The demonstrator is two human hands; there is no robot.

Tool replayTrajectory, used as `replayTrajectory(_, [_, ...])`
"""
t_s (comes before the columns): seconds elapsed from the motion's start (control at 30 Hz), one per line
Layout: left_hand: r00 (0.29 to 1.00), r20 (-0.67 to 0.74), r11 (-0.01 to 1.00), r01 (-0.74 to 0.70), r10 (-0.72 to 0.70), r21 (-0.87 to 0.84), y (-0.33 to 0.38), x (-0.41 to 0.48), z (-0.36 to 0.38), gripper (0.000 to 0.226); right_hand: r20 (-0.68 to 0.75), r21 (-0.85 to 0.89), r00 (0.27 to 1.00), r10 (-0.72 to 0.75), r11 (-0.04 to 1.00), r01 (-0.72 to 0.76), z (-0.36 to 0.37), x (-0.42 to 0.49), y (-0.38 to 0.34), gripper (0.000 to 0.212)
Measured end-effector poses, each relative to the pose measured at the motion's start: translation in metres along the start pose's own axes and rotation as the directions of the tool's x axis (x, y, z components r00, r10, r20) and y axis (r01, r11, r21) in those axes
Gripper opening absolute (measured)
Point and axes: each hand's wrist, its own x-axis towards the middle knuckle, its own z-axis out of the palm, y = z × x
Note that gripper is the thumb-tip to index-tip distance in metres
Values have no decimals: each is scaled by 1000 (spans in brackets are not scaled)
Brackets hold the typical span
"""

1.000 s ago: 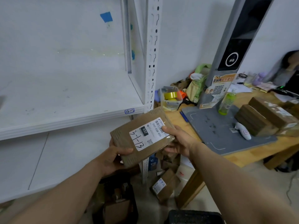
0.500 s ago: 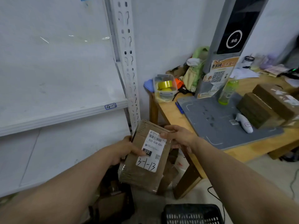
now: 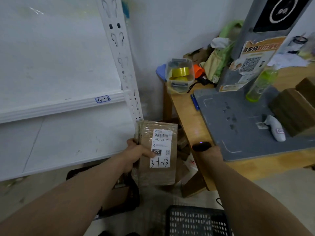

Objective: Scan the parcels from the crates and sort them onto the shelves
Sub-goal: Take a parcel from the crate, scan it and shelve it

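A flat brown cardboard parcel point(image 3: 158, 176) hangs upright below the table edge, its white label reading 032 and a handwritten 3-1-13. My left hand point(image 3: 136, 153) grips its left edge, thumb lying across the label. My right hand point(image 3: 210, 154) is off the parcel, to its right by the table's front edge, curled round a small black scanner point(image 3: 201, 146) with a blue light on top. White shelves stand on the left; the upper shelf rim point(image 3: 59, 108) carries a tag marked 4-2. A black mesh crate point(image 3: 197, 220) sits on the floor below.
A wooden table point(image 3: 185, 120) on the right holds a grey scanner stand point(image 3: 238, 126), a white handheld scanner point(image 3: 276, 129), brown parcels point(image 3: 293, 109), a green bottle point(image 3: 260, 84) and a tub of tape point(image 3: 180, 75). More parcels lie under the table beside a dark crate point(image 3: 124, 198).
My right hand has let go of the parcel and moved right, now holding the black scanner. The left hand has turned the parcel upright and lowered it. My view has dropped.
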Motion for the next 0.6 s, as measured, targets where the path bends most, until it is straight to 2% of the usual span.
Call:
replayTrajectory(0.07, [1000,-8,1000,8,-8,-4,-1,4,2,103,131,-95,991,-30,995,42,4,-4,0,52])
replayTrajectory(0.13, [999,-29,1000,17,-17,-1,-3,9,-1,104,195,-160,978,-70,982,102,0,-15,-6,24])
replayTrajectory(0.23, [989,-148,1000,14,-17,-18,-9,13,-9,99,317,-33,943,-100,993,116,-8,-28,-14,9])
replayTrajectory(0.3, [970,-241,999,15,-23,-33,-13,12,-14,100,415,108,899,-138,989,102,-11,-45,-25,23])
replayTrajectory(0.43, [913,-407,999,23,-11,25,-24,10,-20,105,528,233,808,-260,960,157,-14,-77,-45,40])
replayTrajectory(0.6, [884,-467,999,10,13,48,-32,8,-18,101,551,282,752,-363,929,241,-12,-107,-55,32])
